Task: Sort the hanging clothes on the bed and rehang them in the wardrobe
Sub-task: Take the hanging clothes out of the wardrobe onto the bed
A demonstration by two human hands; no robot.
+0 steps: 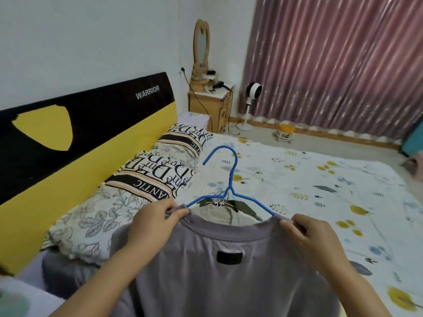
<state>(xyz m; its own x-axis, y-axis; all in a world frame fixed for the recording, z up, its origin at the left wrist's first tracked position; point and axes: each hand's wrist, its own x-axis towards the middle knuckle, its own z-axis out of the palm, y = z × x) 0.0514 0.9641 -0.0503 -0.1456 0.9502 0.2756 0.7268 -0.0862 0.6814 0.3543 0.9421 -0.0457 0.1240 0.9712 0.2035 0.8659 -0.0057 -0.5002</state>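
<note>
A grey-purple T-shirt (229,266) hangs on a blue wire hanger (231,179) that I hold up over the bed. My left hand (153,223) pinches the shirt's left shoulder at the collar, over the hanger's arm. My right hand (313,236) pinches the right shoulder in the same way. The hanger's hook points up and to the left. Through the neck opening show more clothes (229,213), grey and dark green, lying on the bed with white hangers. A black label sits below the collar.
The bed (320,191) has a flowered white sheet and patterned pillows (146,179) against a black and yellow headboard (68,133). A wooden bedside cabinet (210,104) with a mirror, a standing fan (251,97) and pink curtains (332,65) are beyond.
</note>
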